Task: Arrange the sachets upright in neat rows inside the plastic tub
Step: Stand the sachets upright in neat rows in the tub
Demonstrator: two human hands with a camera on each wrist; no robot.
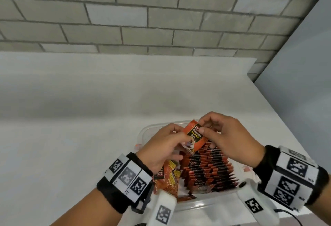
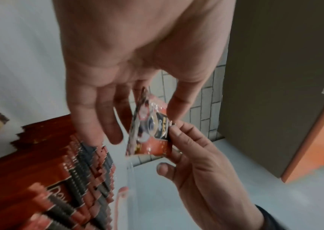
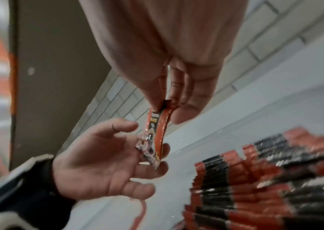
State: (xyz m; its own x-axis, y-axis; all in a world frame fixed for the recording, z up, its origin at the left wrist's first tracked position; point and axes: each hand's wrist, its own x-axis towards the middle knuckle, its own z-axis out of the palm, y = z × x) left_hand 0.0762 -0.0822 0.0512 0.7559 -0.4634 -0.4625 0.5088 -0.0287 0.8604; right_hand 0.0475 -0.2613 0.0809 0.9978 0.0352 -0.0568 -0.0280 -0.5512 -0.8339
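- The right hand (image 1: 227,136) pinches the top edge of one orange sachet (image 1: 194,137) between thumb and fingertips; the left hand (image 1: 161,146) holds its lower end, though how firmly is hard to tell from the blurred wrist views.
- Below the grip, rows of upright sachets (image 1: 209,168) fill the plastic tub (image 1: 206,202).
- To seat it well, the person should keep the sachet vertical, let the left hand release, and lower it into the row's far end.
- Left of the grip, loose sachets (image 1: 170,177) lie flat.
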